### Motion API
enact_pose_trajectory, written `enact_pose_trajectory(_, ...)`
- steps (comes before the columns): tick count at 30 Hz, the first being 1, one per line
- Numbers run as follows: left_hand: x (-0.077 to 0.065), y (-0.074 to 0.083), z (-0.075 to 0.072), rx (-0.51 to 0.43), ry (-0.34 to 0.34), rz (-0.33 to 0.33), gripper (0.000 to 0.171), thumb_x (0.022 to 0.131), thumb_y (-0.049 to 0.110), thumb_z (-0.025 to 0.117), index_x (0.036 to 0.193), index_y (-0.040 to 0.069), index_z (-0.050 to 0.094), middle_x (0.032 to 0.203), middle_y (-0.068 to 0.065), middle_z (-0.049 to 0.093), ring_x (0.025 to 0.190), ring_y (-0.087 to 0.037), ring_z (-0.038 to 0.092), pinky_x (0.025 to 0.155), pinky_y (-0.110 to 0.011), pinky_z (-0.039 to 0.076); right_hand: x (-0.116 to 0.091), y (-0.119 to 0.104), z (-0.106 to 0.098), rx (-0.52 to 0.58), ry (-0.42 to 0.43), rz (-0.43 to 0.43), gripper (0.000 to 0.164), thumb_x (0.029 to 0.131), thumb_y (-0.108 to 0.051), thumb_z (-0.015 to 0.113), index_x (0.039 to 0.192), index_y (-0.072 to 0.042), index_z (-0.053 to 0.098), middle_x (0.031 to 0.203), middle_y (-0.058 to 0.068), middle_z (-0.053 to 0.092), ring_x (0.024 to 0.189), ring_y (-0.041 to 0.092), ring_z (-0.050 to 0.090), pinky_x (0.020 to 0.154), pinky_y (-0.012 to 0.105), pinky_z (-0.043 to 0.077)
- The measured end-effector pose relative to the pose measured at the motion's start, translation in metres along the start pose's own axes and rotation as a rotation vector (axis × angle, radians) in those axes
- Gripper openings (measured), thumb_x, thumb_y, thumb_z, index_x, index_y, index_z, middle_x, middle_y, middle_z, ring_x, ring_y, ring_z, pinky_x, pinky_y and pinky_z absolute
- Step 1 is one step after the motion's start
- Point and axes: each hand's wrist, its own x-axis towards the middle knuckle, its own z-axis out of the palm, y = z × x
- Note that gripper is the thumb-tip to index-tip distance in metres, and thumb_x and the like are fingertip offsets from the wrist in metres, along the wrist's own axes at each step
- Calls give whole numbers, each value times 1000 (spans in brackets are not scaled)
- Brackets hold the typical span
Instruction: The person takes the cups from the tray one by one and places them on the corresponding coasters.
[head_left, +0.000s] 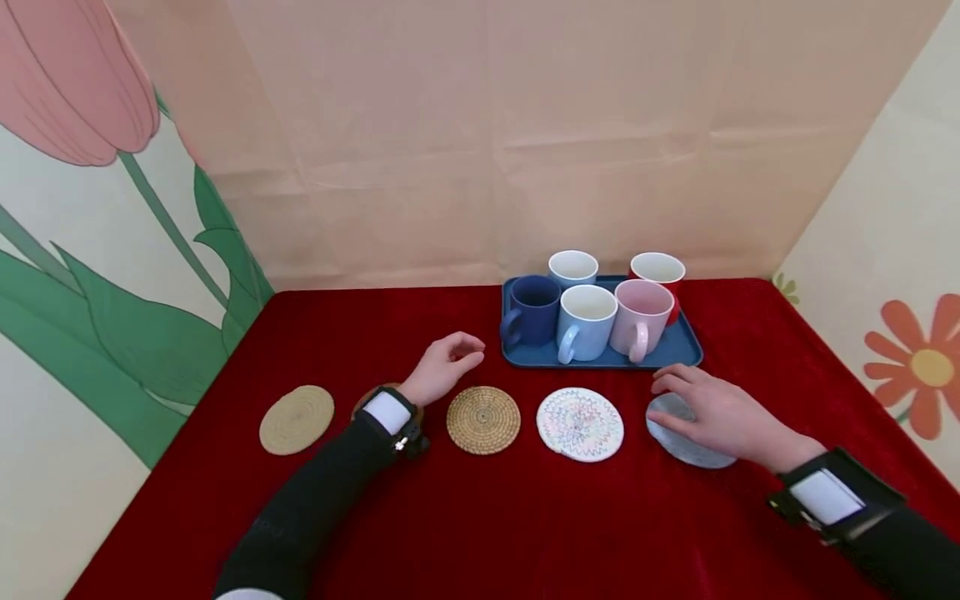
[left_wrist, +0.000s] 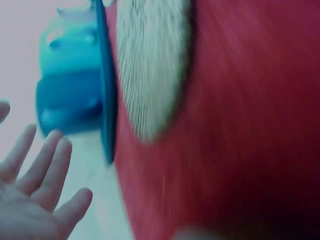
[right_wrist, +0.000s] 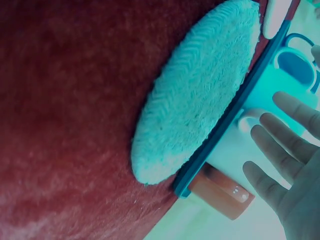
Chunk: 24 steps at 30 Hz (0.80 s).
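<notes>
My left hand point(head_left: 444, 367) is held over the table, left of a blue tray point(head_left: 681, 348), with fingers loosely bent and nothing in them. Nearest to it on the tray is a dark blue mug point(head_left: 538, 312), its handle towards the hand. My right hand point(head_left: 705, 408) hovers over a grey round coaster point(head_left: 693, 454), covering part of it, its fingers spread and holding nothing. A light blue mug point(head_left: 588, 325) and a pink mug point(head_left: 642, 317) stand at the tray's front. Behind them are another pale blue mug point(head_left: 573, 265) and a red mug point(head_left: 670, 287) with white inside.
In front of the tray lie a white patterned coaster point(head_left: 579, 424) and a brown woven coaster point(head_left: 483, 420). A beige coaster point(head_left: 297, 419) is at the far left. Another brown coaster point(head_left: 362, 403) is mostly hidden under the left wrist. Red cloth point(head_left: 525, 525) covers the table.
</notes>
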Motion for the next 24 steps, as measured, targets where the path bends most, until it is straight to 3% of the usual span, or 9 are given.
enact_pose_trajectory(6, 33, 13, 30, -171, 240, -67, 22, 97, 17, 61, 112, 1, 61, 109, -15, 65, 97, -24, 58, 85, -31, 47, 0, 0, 6, -9, 4, 0, 40, 81, -44, 77, 110, -18, 68, 119, 8, 61, 105, 24, 60, 75, 40, 58)
enact_pose_trajectory(8, 43, 20, 36, -205, 279, -86, 23, 97, 18, 60, 111, 1, 59, 108, -16, 63, 98, -25, 57, 85, -30, 46, 0, 1, 4, -13, 10, -5, 40, 82, -45, 77, 110, -18, 68, 119, 9, 61, 105, 25, 60, 75, 41, 58)
enact_pose_trajectory(11, 55, 27, 42, -210, 270, -126, 26, 98, 23, 59, 113, 2, 57, 109, -15, 62, 100, -24, 57, 85, -29, 45, 0, 0, 1, -14, 14, -4, 41, 82, -46, 76, 110, -18, 68, 118, 9, 62, 104, 25, 60, 74, 41, 58)
enact_pose_trajectory(16, 64, 29, 47, -191, 196, -188, 31, 100, 29, 56, 115, 2, 57, 107, -16, 64, 99, -28, 59, 80, -28, 45, 0, -1, -1, -6, 5, -5, 41, 82, -48, 75, 110, -18, 68, 119, 9, 61, 104, 25, 60, 74, 40, 58)
enact_pose_trajectory(20, 67, 29, 49, -165, 152, -185, 33, 101, 31, 54, 114, 0, 59, 104, -18, 67, 97, -29, 61, 79, -28, 46, 0, -1, -1, -11, 0, -9, 41, 83, -46, 75, 110, -17, 68, 119, 10, 61, 104, 26, 60, 75, 42, 58)
enact_pose_trajectory(24, 70, 27, 51, -121, 158, -167, 33, 101, 31, 54, 108, 0, 62, 96, -17, 68, 90, -26, 62, 76, -25, 45, 0, -2, -1, -16, 9, -7, 39, 83, -45, 75, 110, -18, 68, 118, 9, 62, 104, 26, 61, 75, 42, 58)
